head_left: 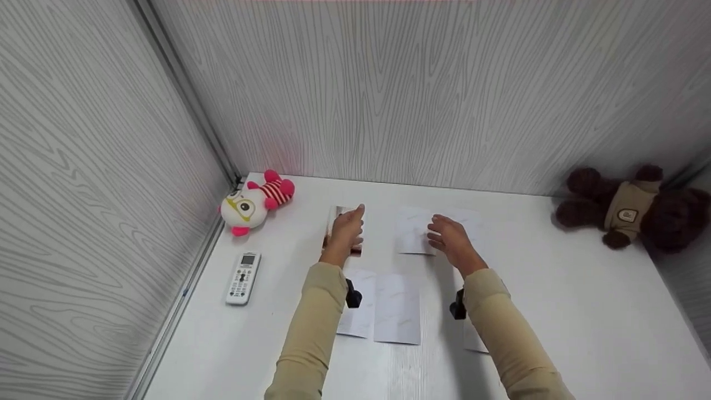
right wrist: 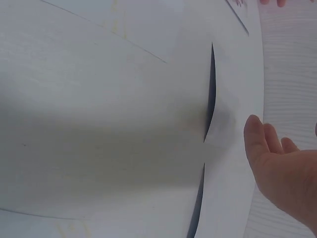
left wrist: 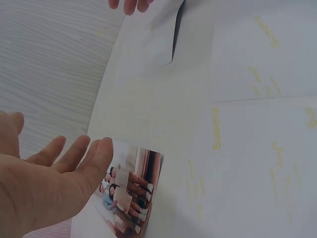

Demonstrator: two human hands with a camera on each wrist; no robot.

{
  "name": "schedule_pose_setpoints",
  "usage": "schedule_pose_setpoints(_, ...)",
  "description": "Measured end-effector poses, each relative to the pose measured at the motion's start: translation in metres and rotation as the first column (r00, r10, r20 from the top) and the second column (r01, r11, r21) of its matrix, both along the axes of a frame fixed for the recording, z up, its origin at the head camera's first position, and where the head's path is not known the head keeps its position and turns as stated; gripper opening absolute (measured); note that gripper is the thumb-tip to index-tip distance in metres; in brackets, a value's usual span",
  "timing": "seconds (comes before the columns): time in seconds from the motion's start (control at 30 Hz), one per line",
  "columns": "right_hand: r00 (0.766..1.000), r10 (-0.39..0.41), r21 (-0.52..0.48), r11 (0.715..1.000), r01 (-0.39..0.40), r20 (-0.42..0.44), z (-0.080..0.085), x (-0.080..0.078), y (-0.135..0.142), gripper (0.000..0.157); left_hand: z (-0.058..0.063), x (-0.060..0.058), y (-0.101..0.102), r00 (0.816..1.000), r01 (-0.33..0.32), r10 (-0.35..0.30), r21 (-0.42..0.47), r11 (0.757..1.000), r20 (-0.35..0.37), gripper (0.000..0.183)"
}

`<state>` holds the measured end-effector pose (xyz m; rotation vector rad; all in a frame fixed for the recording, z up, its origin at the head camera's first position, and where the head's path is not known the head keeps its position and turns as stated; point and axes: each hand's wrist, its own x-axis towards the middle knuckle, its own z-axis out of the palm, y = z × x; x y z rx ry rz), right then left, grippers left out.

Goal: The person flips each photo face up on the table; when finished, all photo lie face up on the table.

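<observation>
A colour photo print (left wrist: 131, 191) of several people in a group lies face up on the white table. Over it hovers my left hand (head_left: 345, 232), fingers relaxed and holding nothing. My right hand (head_left: 451, 239) is above the back row beside a white sheet (head_left: 414, 232), its fingers loosely bent with nothing between them. Another white sheet (head_left: 466, 218) lies partly hidden behind this hand. Both back sheets curl up along their front edges in the right wrist view. Faint yellow print marks the white sheet (left wrist: 247, 168) nearest the photo.
In the front row are a white sheet (head_left: 397, 310) and one (head_left: 475, 338) partly under the right forearm. A white remote control (head_left: 243, 279) and an owl-like plush toy (head_left: 255, 203) lie at the left. At the far right lies a brown teddy bear (head_left: 627, 211). Grey wood-grain walls enclose the table.
</observation>
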<state>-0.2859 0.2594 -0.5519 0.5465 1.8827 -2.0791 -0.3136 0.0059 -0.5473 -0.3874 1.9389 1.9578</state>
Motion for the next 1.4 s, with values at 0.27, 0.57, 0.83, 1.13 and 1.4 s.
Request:
schedule_pose_setpoints(0.27, 1.000, -0.014, 0.089, 0.996, 0.012, 0.015, -0.004, -0.001, 0.008, 0.060, -0.003, -0.001, 0.017, 0.999, 0.026, -0.027, 0.042, 0.999, 0.030, 0.062)
schedule_pose_setpoints(0.57, 0.997, -0.003, 0.141, 0.990, -0.007, 0.073, -0.011, 0.000, 0.017, 0.061, -0.014, 0.004, 0.030, 0.992, 0.064, -0.076, 0.117, 0.991, 0.103, 0.058)
schedule_pose_setpoints(0.83, 0.997, -0.013, 0.152, 0.988, 0.001, 0.079, -0.018, -0.002, 0.014, 0.061, -0.021, 0.012, 0.043, 0.984, 0.090, -0.115, 0.179, 0.980, 0.134, 0.067)
schedule_pose_setpoints(1.13, 0.995, -0.012, 0.089, 0.996, 0.003, 0.094, -0.019, 0.003, 0.009, 0.064, -0.025, 0.010, 0.057, 0.969, 0.082, -0.133, 0.236, 0.968, 0.210, 0.070)
schedule_pose_setpoints(1.4, 0.982, -0.103, 0.017, 0.995, 0.102, 0.156, -0.019, 0.004, 0.011, 0.063, -0.029, 0.008, 0.060, 0.962, 0.043, -0.109, 0.258, 0.965, 0.250, 0.064)
